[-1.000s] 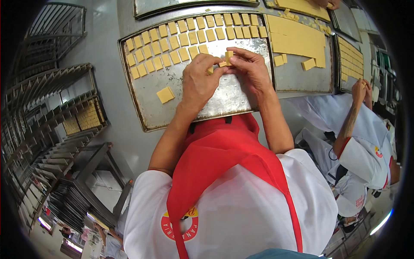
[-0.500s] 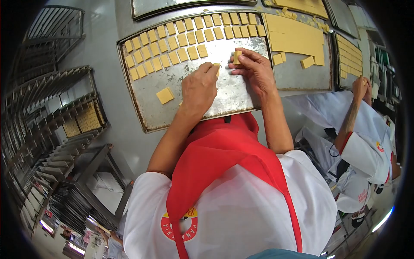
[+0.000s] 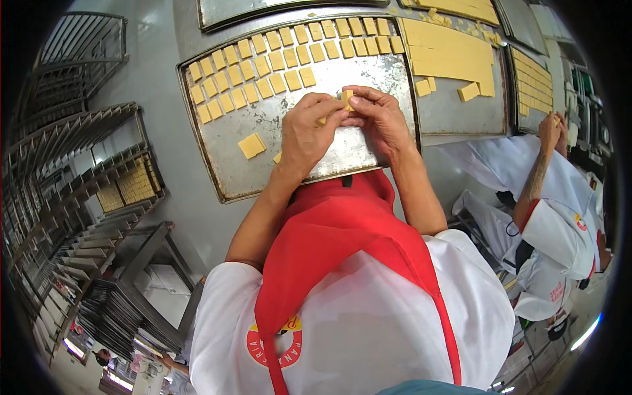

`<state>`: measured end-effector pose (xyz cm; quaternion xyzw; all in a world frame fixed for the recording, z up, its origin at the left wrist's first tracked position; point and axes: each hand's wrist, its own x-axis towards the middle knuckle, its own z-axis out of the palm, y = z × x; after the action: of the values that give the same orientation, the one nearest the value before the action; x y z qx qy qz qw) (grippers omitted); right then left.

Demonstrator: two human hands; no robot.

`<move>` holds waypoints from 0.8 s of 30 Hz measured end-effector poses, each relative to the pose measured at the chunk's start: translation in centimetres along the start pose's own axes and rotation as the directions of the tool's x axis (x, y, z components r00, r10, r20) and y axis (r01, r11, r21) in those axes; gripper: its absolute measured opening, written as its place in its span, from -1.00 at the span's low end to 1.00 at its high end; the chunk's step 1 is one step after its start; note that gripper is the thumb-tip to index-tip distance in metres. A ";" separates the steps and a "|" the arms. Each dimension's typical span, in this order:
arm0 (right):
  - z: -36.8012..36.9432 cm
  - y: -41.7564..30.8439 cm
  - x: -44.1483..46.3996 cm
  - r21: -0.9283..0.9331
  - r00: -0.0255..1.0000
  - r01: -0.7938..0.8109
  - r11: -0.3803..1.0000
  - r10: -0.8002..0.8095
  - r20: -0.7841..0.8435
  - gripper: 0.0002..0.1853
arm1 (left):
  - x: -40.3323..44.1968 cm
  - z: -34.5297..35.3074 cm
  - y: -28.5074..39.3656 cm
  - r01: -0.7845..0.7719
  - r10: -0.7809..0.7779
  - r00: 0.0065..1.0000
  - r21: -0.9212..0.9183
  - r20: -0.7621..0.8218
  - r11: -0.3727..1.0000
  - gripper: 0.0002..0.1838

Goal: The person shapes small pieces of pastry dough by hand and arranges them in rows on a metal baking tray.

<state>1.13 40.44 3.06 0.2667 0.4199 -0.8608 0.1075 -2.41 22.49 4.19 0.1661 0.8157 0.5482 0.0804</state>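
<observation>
Over a metal baking tray (image 3: 263, 178), my two hands meet. My right hand (image 3: 385, 125) pinches a small yellow rectangular dough piece (image 3: 347, 99) between thumb and fingers. My left hand (image 3: 306, 135) is closed, its fingertips touching or almost touching that piece. Another bit of yellow dough (image 3: 322, 121) shows between the left fingers. Rows of similar dough pieces (image 3: 276, 60) lie along the tray's far side. Close to my left wrist rest a larger square dough piece (image 3: 251, 146) and a partly hidden one (image 3: 277, 158).
On the right, another tray (image 3: 454, 122) carries a large dough sheet (image 3: 447, 56) and loose cut pieces. A co-worker's hands (image 3: 552, 128) are at a further tray of cut dough (image 3: 532, 82). Metal racks (image 3: 79, 184) stand on the left.
My right hand has moved left with its dough piece, towards my left hand. The left hand has shifted slightly right, so the fingers now come together.
</observation>
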 end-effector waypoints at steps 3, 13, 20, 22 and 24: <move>0.1 -0.1 -0.2 0.006 1.000 -0.003 1.000 0.003 0.006 -0.66 | 0.0 0.2 -0.8 -0.020 0.019 1.000 -0.053 -0.024 0.998 -0.84; 0.0 -1.0 -0.7 -0.521 0.971 0.075 0.851 -0.181 -0.156 -0.68 | -0.2 -0.6 -1.6 -0.148 0.189 0.973 0.273 -0.132 0.950 -0.90; -0.6 0.0 0.1 -0.812 0.908 0.185 0.553 -0.412 -0.074 -0.69 | -1.2 -0.3 -1.9 -0.258 0.271 0.962 0.439 0.035 0.861 -0.79; -0.1 -0.1 -0.2 -0.835 0.908 0.156 0.528 -0.410 -0.090 -0.69 | -1.2 -0.2 -1.9 -0.274 0.283 0.958 0.458 0.051 0.845 -0.77; 0.4 -0.3 -0.6 -0.864 0.885 0.172 0.472 -0.459 -0.075 -0.68 | -1.4 -0.2 -1.8 -0.271 0.272 0.960 0.500 0.072 0.822 -0.78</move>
<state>1.35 40.25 3.76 0.2245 0.8325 -0.5064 -0.0055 -1.51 21.18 2.54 0.2950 0.8987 0.3213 -0.0456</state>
